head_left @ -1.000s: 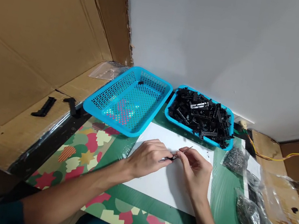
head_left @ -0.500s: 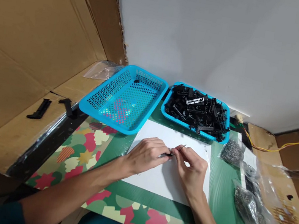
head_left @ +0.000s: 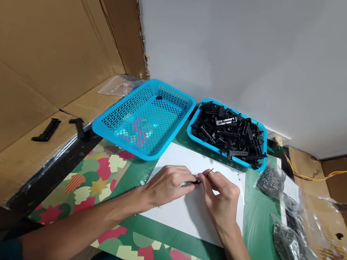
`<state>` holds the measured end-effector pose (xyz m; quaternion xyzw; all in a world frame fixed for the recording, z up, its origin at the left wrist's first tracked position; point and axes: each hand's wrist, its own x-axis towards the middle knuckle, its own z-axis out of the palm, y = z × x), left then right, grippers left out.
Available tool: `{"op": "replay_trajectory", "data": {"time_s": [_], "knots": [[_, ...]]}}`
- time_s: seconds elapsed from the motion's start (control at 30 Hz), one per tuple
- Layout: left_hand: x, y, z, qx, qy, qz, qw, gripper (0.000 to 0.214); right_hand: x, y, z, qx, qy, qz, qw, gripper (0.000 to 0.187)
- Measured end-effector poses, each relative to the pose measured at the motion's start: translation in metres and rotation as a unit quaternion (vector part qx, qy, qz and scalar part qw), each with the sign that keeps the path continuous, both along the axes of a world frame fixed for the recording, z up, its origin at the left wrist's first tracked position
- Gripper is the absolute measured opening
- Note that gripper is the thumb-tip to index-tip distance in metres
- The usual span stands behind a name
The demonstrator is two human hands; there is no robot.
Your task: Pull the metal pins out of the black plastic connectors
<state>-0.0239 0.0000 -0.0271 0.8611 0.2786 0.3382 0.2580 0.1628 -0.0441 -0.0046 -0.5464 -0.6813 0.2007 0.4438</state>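
Both my hands meet over a white sheet on the green mat. My left hand is closed around a small dark part, with only its tip showing past the fingers. My right hand pinches a thin metal pin that points up and to the right, its lower end at the dark part. The two hands touch at the fingertips.
A blue mesh basket stands behind the sheet on the left, holding one small black piece. A second blue basket to its right is heaped with black plastic parts. Clear bags of small metal pieces lie at the right. Two black parts rest on the cardboard at the left.
The view has shifted slightly. My hands stay together at the same spot on the sheet, fingers working the pin against the dark part.
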Motion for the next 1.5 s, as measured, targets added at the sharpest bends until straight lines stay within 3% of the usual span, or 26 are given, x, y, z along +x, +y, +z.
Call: {"op": "replay_trajectory", "data": {"time_s": [0.23,0.53,0.7,0.83,1.17,1.5], "knots": [[0.005,0.003,0.0,-0.015,-0.019,0.024,0.999,0.008,0.002,0.003,-0.003,-0.112,0.172,-0.061,0.977,0.016],[0.007,0.002,-0.001,-0.043,-0.027,0.037,0.998,0.007,0.008,-0.001,0.011,-0.088,0.073,-0.042,0.992,0.015],[0.007,0.002,0.0,-0.031,-0.032,0.032,0.998,0.008,0.019,-0.002,0.02,-0.144,-0.049,0.038,0.988,0.016],[0.007,0.002,0.001,-0.018,-0.023,0.035,0.999,0.01,0.019,-0.002,0.019,-0.175,-0.086,0.075,0.978,0.013],[0.008,0.003,0.0,-0.011,-0.025,0.021,0.999,0.01,0.015,-0.003,0.012,-0.191,-0.031,0.061,0.979,0.022],[0.008,0.003,-0.004,-0.023,-0.028,0.027,0.999,0.01,0.009,-0.004,0.004,-0.15,-0.002,0.042,0.988,0.025]]}}
